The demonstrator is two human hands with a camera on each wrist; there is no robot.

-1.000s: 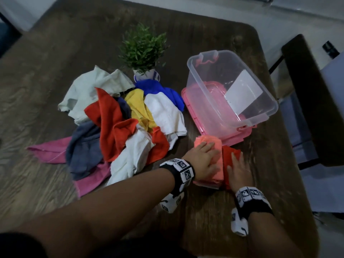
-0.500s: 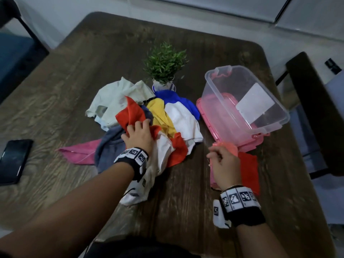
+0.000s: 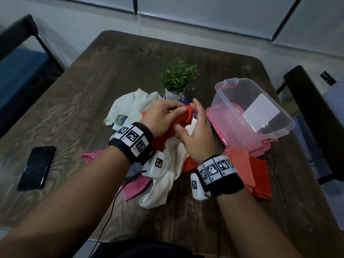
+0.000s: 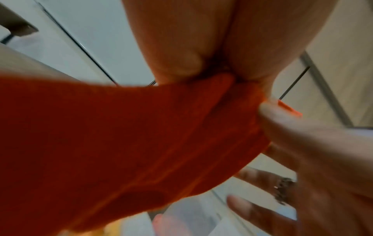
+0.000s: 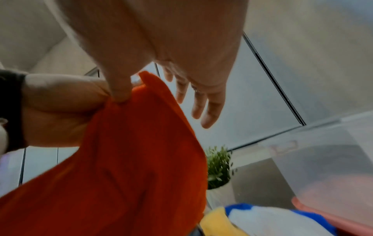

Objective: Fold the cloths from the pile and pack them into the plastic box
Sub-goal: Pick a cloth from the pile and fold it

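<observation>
L hand (image 3: 161, 117) fingers pinching red cloth (image 3: 183, 118) edge; R hand (image 3: 197, 135) fingers spread, thumb touching cloth

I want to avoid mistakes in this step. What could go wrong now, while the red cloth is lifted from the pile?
1. The left hand pinches only an edge of the red cloth; the right hand is open, so the cloth may slip.
2. The cloth hangs into the pile and may drag others along.
3. The plant stands just behind and could be knocked.
</observation>
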